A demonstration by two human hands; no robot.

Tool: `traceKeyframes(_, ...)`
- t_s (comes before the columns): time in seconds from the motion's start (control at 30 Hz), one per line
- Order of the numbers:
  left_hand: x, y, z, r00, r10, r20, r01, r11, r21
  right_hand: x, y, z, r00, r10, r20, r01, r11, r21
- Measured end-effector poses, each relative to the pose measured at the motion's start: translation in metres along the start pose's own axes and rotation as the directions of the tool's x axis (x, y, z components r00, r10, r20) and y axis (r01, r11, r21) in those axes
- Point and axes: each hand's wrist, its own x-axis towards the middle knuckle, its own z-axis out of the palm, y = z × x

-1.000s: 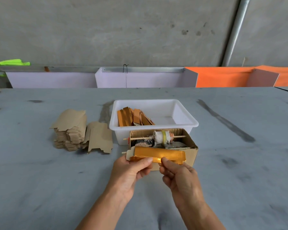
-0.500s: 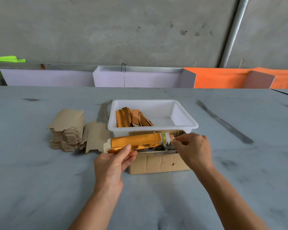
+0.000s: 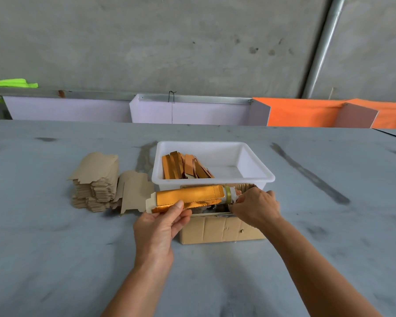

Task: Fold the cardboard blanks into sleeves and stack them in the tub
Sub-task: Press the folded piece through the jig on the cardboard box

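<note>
My left hand [image 3: 160,227] grips a folded gold-orange sleeve [image 3: 188,197] by its near left end, holding it level over the small cardboard box [image 3: 222,229]. My right hand [image 3: 255,207] reaches into that box beside the tape roll [image 3: 229,195] on its stick, fingers curled; what they pinch is hidden. Behind the box stands the white tub [image 3: 256,177] with several finished gold sleeves [image 3: 183,165] leaning at its left side. A stack of brown flat blanks [image 3: 96,181] lies to the left, with one loose blank [image 3: 135,191] beside it.
The grey table [image 3: 55,248] stretches wide on all sides. White and orange panels [image 3: 192,110] line its far edge under a concrete wall. A metal pipe [image 3: 322,42] runs up at the right.
My right hand let go of the sleeve and moved right into the cardboard box by the tape roll. My left hand carried the sleeve left and slightly up.
</note>
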Motion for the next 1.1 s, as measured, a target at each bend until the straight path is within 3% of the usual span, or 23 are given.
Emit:
traceKeyframes(0.43, -0.002, 0.0, 0.001, 1.0, 0.004, 0.014, -0.005, 1.0, 0.024, 0.015, 0.0, 0.008, 0.997, 0.079, 0.0, -0.078, 0.995, 0.068)
traceKeyframes(0.8, -0.006, -0.003, 0.005, 1.0, -0.002, 0.018, 0.001, 0.999, 0.039, 0.015, -0.006, -0.001, 0.981, 0.178, 0.076, -0.191, 0.946, 0.26)
traceKeyframes(0.9, -0.007, -0.005, 0.006, 1.0, 0.002, 0.017, -0.003, 0.999, 0.036, 0.016, -0.007, -0.007, 0.979, 0.168, 0.116, -0.199, 0.912, 0.36)
traceKeyframes(1.1, -0.012, -0.016, 0.013, 0.996, -0.062, -0.066, 0.058, 0.997, -0.059, 0.014, -0.008, -0.016, 0.986, 0.09, 0.143, -0.139, 0.913, 0.384)
